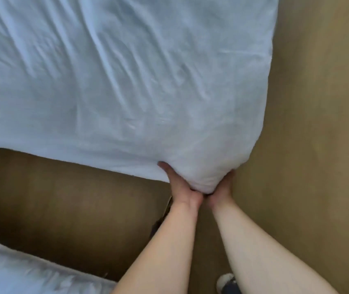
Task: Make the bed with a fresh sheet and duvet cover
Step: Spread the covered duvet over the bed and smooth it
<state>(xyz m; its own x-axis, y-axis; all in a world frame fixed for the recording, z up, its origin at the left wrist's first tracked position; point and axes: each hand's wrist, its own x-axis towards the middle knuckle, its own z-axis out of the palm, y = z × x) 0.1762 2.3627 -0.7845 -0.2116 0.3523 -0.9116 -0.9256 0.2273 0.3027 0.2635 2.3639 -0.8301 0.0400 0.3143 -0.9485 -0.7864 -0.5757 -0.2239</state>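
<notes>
Tan carpet (pixel 318 124) runs down the right side and across the near strip of floor, blurred and without pattern. Over it, filling the far and left part of the view, lies the white sheet (pixel 126 81), spread across the bed, with long soft creases fanning out from the near right corner (pixel 203 172).

A second heap of white bedding (pixel 20 272) sits on the floor at the near left, puffy and rumpled.

At that bed corner I have both hands working. The left hand (pixel 182 187) cups it from the left, and the right hand (pixel 222 187) closes in from the right. Both are clamped on the bunched cloth, heels almost touching. The fingertips are buried under the fabric, so I can't tell how deep they reach.

I judge the cloth to be light, limp cotton, slightly grippy. It will follow a pull but bunch instead of sliding flat. The hem at the corner is the place to hold, since the slack gathers there.

One shoe (pixel 225 282) shows at the near edge, below my right forearm.
</notes>
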